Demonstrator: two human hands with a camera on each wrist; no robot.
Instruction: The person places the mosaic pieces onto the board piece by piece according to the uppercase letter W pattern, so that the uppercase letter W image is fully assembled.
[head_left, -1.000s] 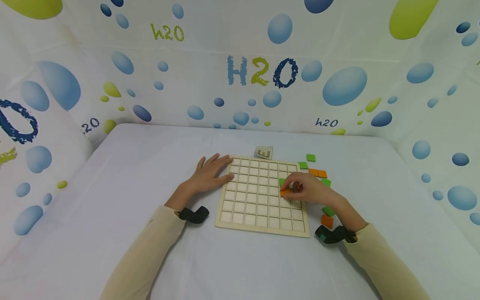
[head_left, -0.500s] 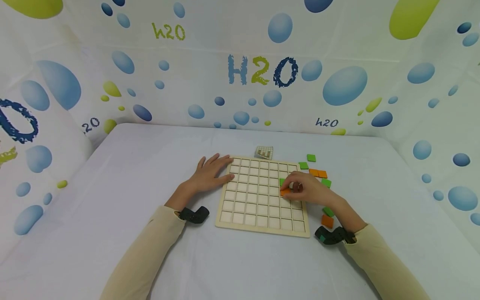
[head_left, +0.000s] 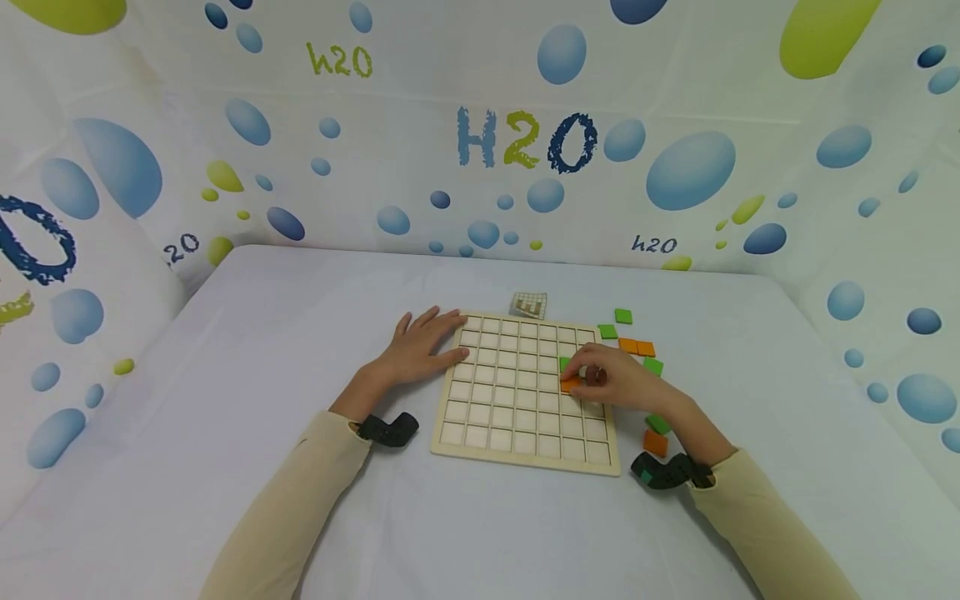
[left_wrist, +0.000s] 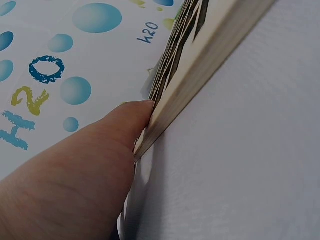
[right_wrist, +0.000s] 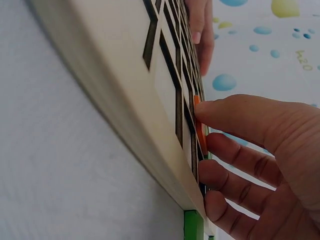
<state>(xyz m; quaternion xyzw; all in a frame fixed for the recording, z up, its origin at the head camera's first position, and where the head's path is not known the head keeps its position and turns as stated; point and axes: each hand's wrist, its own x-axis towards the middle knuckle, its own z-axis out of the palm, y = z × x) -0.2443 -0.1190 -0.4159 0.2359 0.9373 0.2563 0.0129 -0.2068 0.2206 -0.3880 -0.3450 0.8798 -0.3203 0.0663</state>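
A light wooden grid board point(head_left: 510, 400) lies flat on the white table. My left hand point(head_left: 422, 346) rests at its left edge, fingers spread and the thumb over the rim. In the left wrist view that thumb point(left_wrist: 127, 122) touches the side of the board. Over the right part of the grid, my right hand point(head_left: 622, 379) pinches an orange square tile point(head_left: 570, 386), which sits at one of the cells. The right wrist view shows the thumb against the orange tile point(right_wrist: 201, 131), with the other fingers curled close by. Just behind it, a green tile point(head_left: 565, 363) is partly hidden by the fingers.
Right of the board lie several loose tiles, among them an orange pair point(head_left: 636, 346), a green tile point(head_left: 623, 316) and an orange tile point(head_left: 655, 442) near the right wrist. A small grid-patterned piece point(head_left: 529, 305) stands behind the board's far edge. Printed cloth point(head_left: 405, 125) backs the table.
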